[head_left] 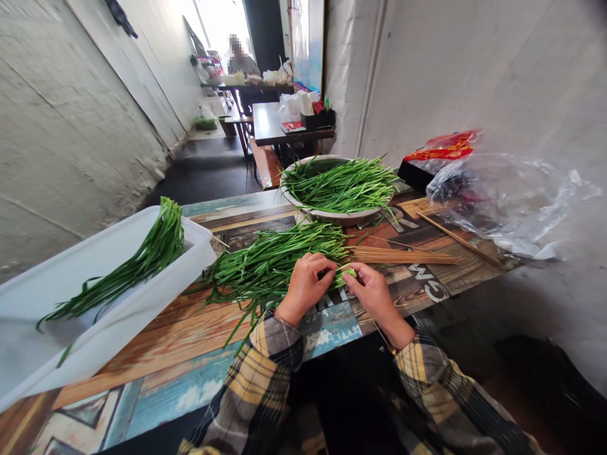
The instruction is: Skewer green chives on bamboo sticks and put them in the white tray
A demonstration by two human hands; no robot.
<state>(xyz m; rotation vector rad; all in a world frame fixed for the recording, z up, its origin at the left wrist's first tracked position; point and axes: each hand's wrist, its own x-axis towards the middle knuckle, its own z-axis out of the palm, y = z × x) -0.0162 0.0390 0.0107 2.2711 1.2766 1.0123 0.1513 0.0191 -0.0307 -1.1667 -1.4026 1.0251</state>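
Small bunch of green stalks (348, 278) pinched between two hands

The bunch lies at the near side of the worktop (175, 366), its pale cut ends toward the right. The left hand (310, 281) closes thumb and fingertips at its left side; the right hand (377, 297) pinches near the cut ends. This grip probably keeps the ends together and level. A thin pale strip crosses between the fingers; whether stalk or stick, I cannot tell.

Just behind and left of the hands spreads a loose heap of green stalks (275, 256), presumably put there for easy picking. A fan of thin wooden sticks (403, 255) lies to the right, its one end close to the right hand, likely for a short reach.

Beyond the heap stands a wide bowl (348, 218) piled with more stalks, perhaps a supply. At left, a white plastic tub (142, 303) holds a gathered bundle (156, 249), its ends together and leaves trailing, apparently set apart from the loose ones. Clear plastic bags (512, 196) sit at the far right, away from the hands.
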